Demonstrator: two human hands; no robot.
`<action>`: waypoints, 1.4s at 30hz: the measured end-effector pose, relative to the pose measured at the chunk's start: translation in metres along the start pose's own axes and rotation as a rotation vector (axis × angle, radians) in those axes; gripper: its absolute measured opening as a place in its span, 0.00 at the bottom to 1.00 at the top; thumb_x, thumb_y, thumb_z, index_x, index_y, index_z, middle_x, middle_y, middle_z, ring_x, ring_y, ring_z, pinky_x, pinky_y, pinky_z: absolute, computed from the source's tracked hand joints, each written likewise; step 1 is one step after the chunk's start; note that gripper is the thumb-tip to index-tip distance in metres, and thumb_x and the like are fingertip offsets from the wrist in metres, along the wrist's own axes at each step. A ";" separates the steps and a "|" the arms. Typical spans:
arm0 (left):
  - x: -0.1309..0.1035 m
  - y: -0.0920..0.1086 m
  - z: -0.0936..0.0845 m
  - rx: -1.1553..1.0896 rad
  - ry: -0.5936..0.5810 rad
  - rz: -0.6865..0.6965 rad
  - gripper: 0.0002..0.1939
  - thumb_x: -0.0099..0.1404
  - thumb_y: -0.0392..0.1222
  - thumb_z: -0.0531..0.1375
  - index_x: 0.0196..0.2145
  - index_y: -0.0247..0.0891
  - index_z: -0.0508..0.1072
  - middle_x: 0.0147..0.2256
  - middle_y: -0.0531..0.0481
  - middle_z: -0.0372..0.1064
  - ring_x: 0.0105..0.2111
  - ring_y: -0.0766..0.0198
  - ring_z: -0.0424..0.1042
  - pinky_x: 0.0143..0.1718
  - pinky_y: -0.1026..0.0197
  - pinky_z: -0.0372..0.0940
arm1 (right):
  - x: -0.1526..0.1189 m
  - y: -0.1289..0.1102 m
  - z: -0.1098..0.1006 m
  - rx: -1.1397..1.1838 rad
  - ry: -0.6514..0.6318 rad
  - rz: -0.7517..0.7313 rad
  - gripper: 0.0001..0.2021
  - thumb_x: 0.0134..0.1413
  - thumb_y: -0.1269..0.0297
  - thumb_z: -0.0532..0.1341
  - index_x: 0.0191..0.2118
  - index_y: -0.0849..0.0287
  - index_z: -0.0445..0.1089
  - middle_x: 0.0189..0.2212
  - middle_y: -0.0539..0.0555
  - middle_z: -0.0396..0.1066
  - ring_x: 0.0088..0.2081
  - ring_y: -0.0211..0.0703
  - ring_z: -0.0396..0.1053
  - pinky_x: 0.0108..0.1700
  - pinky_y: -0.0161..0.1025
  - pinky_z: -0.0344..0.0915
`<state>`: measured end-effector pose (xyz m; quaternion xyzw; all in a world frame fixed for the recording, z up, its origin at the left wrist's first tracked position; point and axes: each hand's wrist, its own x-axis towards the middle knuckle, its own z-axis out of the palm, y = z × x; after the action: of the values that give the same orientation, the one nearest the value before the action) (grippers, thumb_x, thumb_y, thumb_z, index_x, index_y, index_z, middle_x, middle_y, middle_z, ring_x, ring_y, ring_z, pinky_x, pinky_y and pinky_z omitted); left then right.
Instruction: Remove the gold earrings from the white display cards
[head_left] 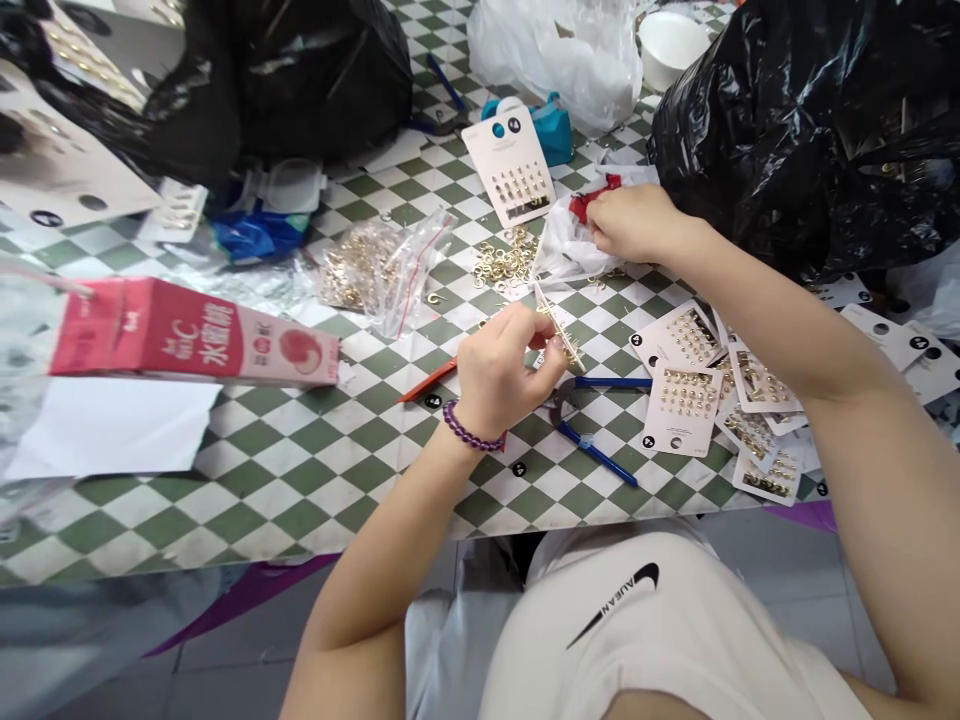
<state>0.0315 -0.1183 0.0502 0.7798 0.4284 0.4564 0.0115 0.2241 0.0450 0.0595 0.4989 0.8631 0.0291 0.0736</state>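
My left hand (506, 365), with a purple bead bracelet on its wrist, pinches an earring card (561, 328) that is turned nearly edge-on. Metal pieces stick out from the card. My right hand (634, 222) is at a crumpled white plastic bag (561, 245) with a red part. Its fingers are curled down there, and what they hold is hidden. Between the hands lies a pile of small gold hooks and rings (506, 258). Pliers with blue handles (600, 455) lie below my left hand, near an orange-handled tool (429, 382).
Several filled earring cards (682, 408) overlap at the right, and another card (510, 165) leans behind the gold pile. Black bags (810, 130) stand at the back. A zip bag of gold parts (367, 265) and a pink drink carton (195, 330) lie to the left.
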 end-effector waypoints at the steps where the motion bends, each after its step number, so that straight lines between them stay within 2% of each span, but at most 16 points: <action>1: 0.001 0.000 -0.001 0.038 0.002 0.026 0.04 0.56 0.33 0.55 0.25 0.37 0.63 0.20 0.55 0.62 0.20 0.70 0.60 0.19 0.66 0.53 | -0.001 0.001 -0.001 0.024 0.031 0.012 0.06 0.53 0.66 0.57 0.33 0.61 0.70 0.35 0.60 0.71 0.37 0.50 0.68 0.36 0.44 0.60; 5: 0.004 0.000 -0.007 0.151 -0.008 0.092 0.04 0.55 0.33 0.55 0.23 0.38 0.64 0.18 0.56 0.60 0.18 0.70 0.55 0.17 0.65 0.48 | -0.015 0.001 -0.012 0.184 0.267 0.048 0.08 0.56 0.67 0.54 0.26 0.55 0.62 0.31 0.56 0.69 0.36 0.47 0.65 0.35 0.43 0.60; 8: 0.007 0.003 -0.012 0.171 -0.056 0.088 0.07 0.56 0.33 0.56 0.21 0.38 0.63 0.16 0.57 0.56 0.17 0.71 0.54 0.17 0.65 0.47 | -0.041 -0.014 -0.025 0.382 0.431 0.031 0.11 0.59 0.69 0.51 0.24 0.55 0.56 0.28 0.53 0.64 0.35 0.43 0.63 0.38 0.42 0.61; 10: 0.008 0.004 -0.014 0.172 -0.095 0.086 0.09 0.57 0.33 0.56 0.21 0.37 0.63 0.15 0.58 0.55 0.17 0.71 0.54 0.17 0.65 0.47 | -0.067 -0.029 -0.036 0.520 0.444 -0.020 0.11 0.60 0.70 0.49 0.25 0.56 0.54 0.27 0.52 0.61 0.33 0.41 0.62 0.38 0.41 0.61; 14: 0.008 0.005 -0.018 0.193 -0.147 0.083 0.11 0.59 0.34 0.55 0.20 0.37 0.62 0.13 0.58 0.51 0.15 0.71 0.51 0.17 0.65 0.44 | -0.123 -0.059 -0.052 0.715 0.387 -0.153 0.09 0.57 0.72 0.51 0.26 0.58 0.56 0.26 0.50 0.60 0.31 0.38 0.60 0.36 0.38 0.60; 17: 0.007 0.006 -0.020 0.232 -0.190 0.059 0.12 0.60 0.36 0.54 0.19 0.38 0.61 0.13 0.58 0.47 0.15 0.70 0.47 0.18 0.64 0.42 | -0.153 -0.077 -0.054 0.843 0.449 -0.153 0.07 0.56 0.72 0.53 0.28 0.59 0.59 0.26 0.49 0.60 0.31 0.36 0.59 0.34 0.37 0.59; 20: 0.007 0.009 -0.018 0.145 -0.235 0.056 0.10 0.60 0.35 0.52 0.21 0.38 0.61 0.14 0.57 0.49 0.16 0.70 0.49 0.18 0.65 0.43 | -0.171 -0.089 -0.045 0.945 0.502 -0.089 0.04 0.55 0.72 0.56 0.31 0.59 0.64 0.27 0.48 0.64 0.31 0.35 0.60 0.34 0.36 0.60; 23: 0.006 0.013 -0.015 0.012 -0.272 0.157 0.09 0.61 0.33 0.50 0.24 0.38 0.62 0.16 0.57 0.55 0.16 0.70 0.52 0.18 0.65 0.46 | -0.179 -0.097 -0.033 0.981 0.565 0.025 0.03 0.55 0.72 0.59 0.33 0.57 0.68 0.28 0.49 0.65 0.30 0.34 0.59 0.33 0.35 0.61; 27: 0.005 0.014 -0.011 -0.023 -0.267 0.279 0.08 0.63 0.32 0.50 0.26 0.38 0.64 0.17 0.57 0.58 0.16 0.70 0.54 0.18 0.65 0.48 | -0.180 -0.105 -0.024 0.919 0.637 0.125 0.04 0.55 0.70 0.60 0.34 0.54 0.71 0.28 0.50 0.63 0.28 0.35 0.61 0.30 0.36 0.62; 31: 0.003 0.013 -0.010 -0.048 -0.241 0.326 0.06 0.63 0.32 0.51 0.29 0.38 0.63 0.18 0.56 0.59 0.17 0.69 0.55 0.19 0.65 0.50 | -0.181 -0.109 -0.024 0.864 0.664 0.082 0.06 0.55 0.72 0.60 0.35 0.54 0.72 0.27 0.50 0.64 0.28 0.35 0.63 0.28 0.35 0.63; 35: 0.002 0.018 -0.012 -0.159 -0.180 0.295 0.06 0.60 0.31 0.52 0.28 0.39 0.62 0.18 0.57 0.58 0.17 0.69 0.54 0.19 0.64 0.50 | -0.184 -0.110 -0.029 0.916 0.624 0.032 0.05 0.56 0.73 0.60 0.36 0.56 0.71 0.29 0.50 0.69 0.31 0.35 0.66 0.33 0.36 0.66; 38: 0.003 0.021 -0.013 -0.219 -0.228 0.279 0.07 0.58 0.30 0.51 0.27 0.40 0.60 0.18 0.57 0.57 0.17 0.69 0.54 0.19 0.64 0.50 | -0.186 -0.110 -0.029 0.974 0.595 -0.003 0.05 0.55 0.73 0.59 0.35 0.58 0.71 0.29 0.51 0.70 0.31 0.34 0.67 0.34 0.35 0.67; 42: 0.003 0.019 -0.012 -0.261 -0.284 0.316 0.06 0.57 0.30 0.51 0.26 0.40 0.60 0.18 0.57 0.57 0.16 0.69 0.54 0.19 0.64 0.51 | -0.187 -0.111 -0.024 0.958 0.652 0.012 0.04 0.53 0.74 0.60 0.32 0.60 0.71 0.26 0.50 0.69 0.29 0.33 0.66 0.31 0.33 0.66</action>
<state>0.0359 -0.1327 0.0671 0.8852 0.2328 0.3900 0.1006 0.2174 -0.1720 0.0879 0.4467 0.7551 -0.2123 -0.4304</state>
